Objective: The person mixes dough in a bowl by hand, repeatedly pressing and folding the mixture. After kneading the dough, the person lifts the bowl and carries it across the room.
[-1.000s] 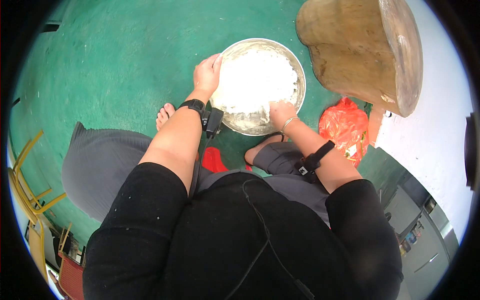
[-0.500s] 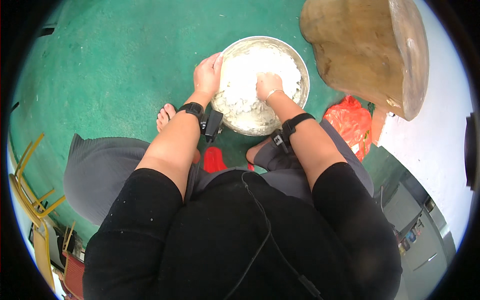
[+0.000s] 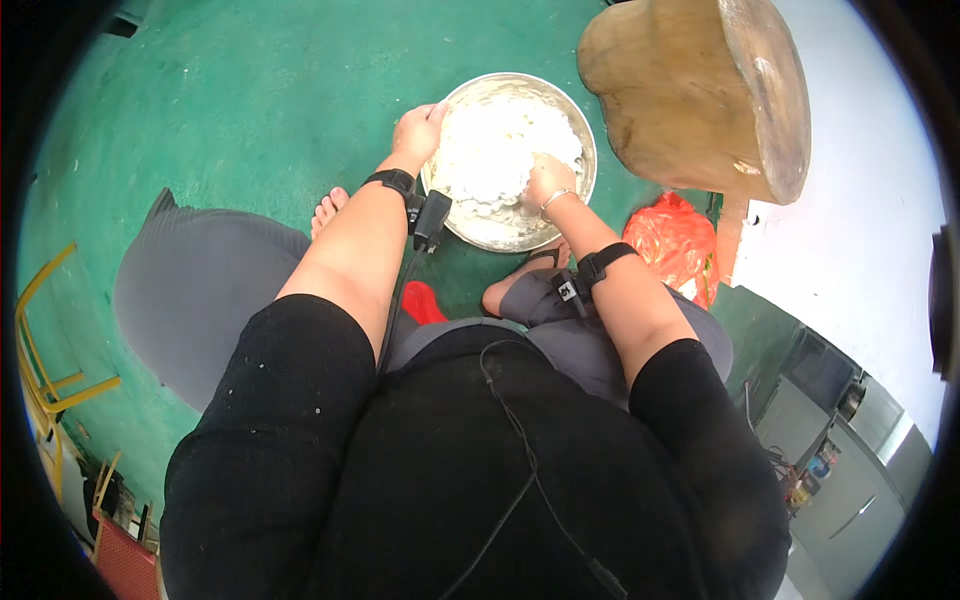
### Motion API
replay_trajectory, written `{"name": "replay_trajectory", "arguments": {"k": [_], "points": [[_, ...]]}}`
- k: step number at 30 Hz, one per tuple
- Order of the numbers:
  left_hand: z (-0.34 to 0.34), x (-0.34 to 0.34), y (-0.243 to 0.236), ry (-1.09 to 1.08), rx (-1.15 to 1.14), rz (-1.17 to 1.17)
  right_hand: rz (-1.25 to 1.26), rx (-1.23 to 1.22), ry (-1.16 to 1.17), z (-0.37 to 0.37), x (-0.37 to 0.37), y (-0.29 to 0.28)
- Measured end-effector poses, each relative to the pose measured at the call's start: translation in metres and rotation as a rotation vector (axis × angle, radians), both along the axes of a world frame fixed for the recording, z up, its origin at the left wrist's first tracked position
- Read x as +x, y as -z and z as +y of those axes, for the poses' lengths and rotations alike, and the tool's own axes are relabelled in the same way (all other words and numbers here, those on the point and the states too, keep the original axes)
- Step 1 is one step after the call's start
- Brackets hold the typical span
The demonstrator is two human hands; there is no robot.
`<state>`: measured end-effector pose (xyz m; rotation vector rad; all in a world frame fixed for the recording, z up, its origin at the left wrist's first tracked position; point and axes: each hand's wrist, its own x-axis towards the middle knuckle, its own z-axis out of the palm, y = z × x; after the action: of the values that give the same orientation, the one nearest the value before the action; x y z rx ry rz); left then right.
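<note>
A round metal basin stands on the floor in front of my feet, with a white, lumpy floury dough in it. My left hand is closed on the basin's left rim, the thumb over the edge. At the right side of the dough, my right hand has its fingers curled and pressed into the mass, so the fingertips are hidden. Pale smears of dough coat the basin's inner wall.
To the right lie a big brown wooden block and a red plastic bag. Below the basin shows a red thing between my feet. A yellow-framed chair stands far left. The floor is green.
My right hand has moved from the middle of the dough toward its right side and slightly nearer me. My left hand keeps its grip on the rim. The view has shifted a little.
</note>
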<state>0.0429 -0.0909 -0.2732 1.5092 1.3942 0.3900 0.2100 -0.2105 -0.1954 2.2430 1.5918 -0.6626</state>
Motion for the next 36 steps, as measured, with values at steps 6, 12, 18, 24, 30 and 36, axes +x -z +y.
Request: {"name": "replay_trajectory", "arguments": {"k": [6,12,18,24,30,36], "points": [[-0.022,-0.018,0.007,-0.002,0.016,0.082,0.092,0.245,0.198,-0.029,0.011,0.021],[-0.031,-0.023,-0.002,-0.018,-0.006,0.060,0.161,0.630,0.031,-0.032,0.015,0.016],[-0.031,-0.038,-0.005,0.026,-0.028,0.159,0.206,0.739,-0.001,-0.013,0.008,-0.023],[-0.042,-0.047,-0.019,0.077,-0.067,0.187,0.198,0.577,0.014,-0.013,-0.009,-0.031],[-0.042,-0.028,-0.036,0.115,-0.063,0.134,0.115,0.389,-0.288,-0.022,0.038,0.021],[-0.045,-0.058,-0.022,0.062,-0.028,0.130,-0.009,0.263,-0.138,-0.022,0.001,-0.013]]}}
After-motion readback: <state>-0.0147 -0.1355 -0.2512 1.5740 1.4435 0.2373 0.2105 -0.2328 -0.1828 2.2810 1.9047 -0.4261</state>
